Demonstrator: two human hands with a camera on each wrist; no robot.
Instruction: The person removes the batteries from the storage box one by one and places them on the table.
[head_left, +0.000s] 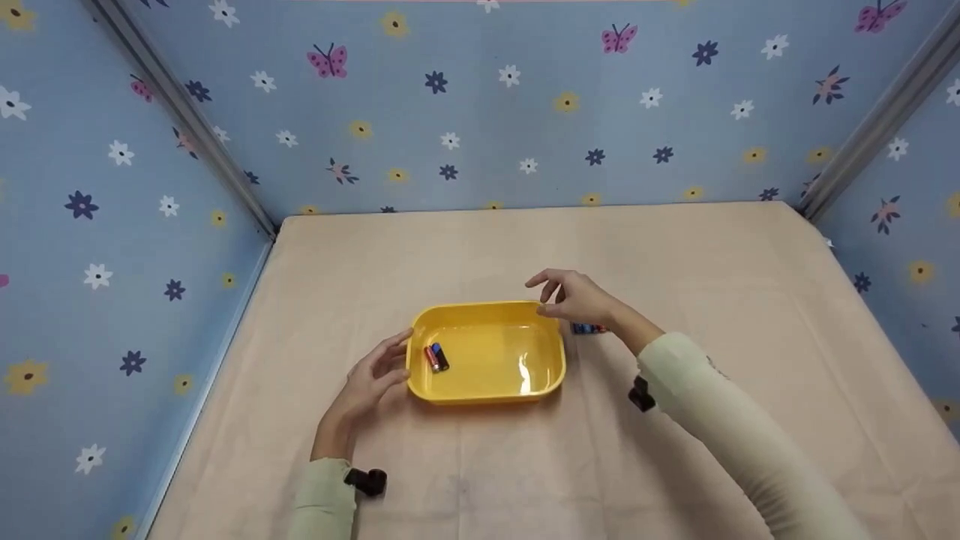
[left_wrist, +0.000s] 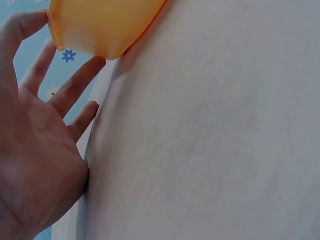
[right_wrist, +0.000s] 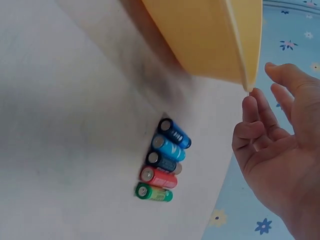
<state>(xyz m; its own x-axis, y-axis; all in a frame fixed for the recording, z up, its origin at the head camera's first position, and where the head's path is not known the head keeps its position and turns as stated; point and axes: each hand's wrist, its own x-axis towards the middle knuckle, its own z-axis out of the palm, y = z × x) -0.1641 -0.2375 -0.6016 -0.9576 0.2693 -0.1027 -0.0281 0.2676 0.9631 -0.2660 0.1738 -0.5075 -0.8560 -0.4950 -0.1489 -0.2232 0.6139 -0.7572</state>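
Yellow tray (head_left: pixel 486 364) on a table (head_left: pixel 480 469)

The tray lies between the person's two arms. The left hand (head_left: pixel 370 382) rests spread fingertips against its left end — the grip apart, not clamped. The right hand (head_left: pixel 576 297) is at the far right corner, fingers loosely bent, its grip likewise apart; whether it touches the rim cannot be told. Toward the tray's left end lie a red battery (head_left: pixel 432 359) and a dark battery (head_left: pixel 441 357) — side by side. Five batteries (right_wrist: pixel 161 161) form a row near the right end.

A right hand (right_wrist: pixel 280 150) hangs beside the corner of a yellow container (right_wrist: pixel 200 42) as five batteries (right_wrist: pixel 161 162) lie side by side on a pale surface (right_wrist: pixel 70 155).
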